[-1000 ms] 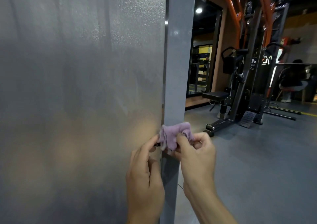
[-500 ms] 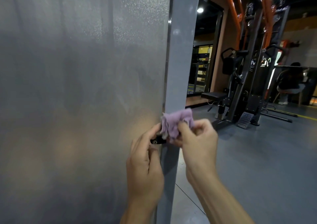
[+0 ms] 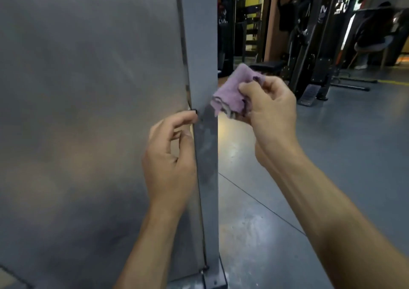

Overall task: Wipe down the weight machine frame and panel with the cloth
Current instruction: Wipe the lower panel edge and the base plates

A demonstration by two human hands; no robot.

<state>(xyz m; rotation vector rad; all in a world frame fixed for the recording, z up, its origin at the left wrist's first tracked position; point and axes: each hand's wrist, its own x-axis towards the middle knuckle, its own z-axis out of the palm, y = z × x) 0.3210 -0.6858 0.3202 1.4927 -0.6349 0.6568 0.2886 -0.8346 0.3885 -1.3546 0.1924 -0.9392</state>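
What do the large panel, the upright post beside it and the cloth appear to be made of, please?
Panel: probably frosted translucent plastic or matte sheet; it shows soft, blurry reflections.
Upright post: likely grey-painted metal; flat faces, scuffed darker patches lower down, a bolted foot.
Purple cloth: soft woven or microfibre fabric, crumpled, with a frayed edge, pinched in the right hand.

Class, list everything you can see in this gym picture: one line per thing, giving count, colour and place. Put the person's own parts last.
translucent grey machine panel: one, frosted grey, fills the left half
grey metal frame post: one, grey, upright beside the panel's right edge
small black fastener: one, black, at the panel's edge
crumpled lilac cloth: one, lilac, just right of the post
black weight machines: several, black, background right
grey gym floor: one, blue-grey, right half
seated person: one, dark clothing, far right
left hand: one, fingertips at the fastener
right hand: one, pinches the cloth
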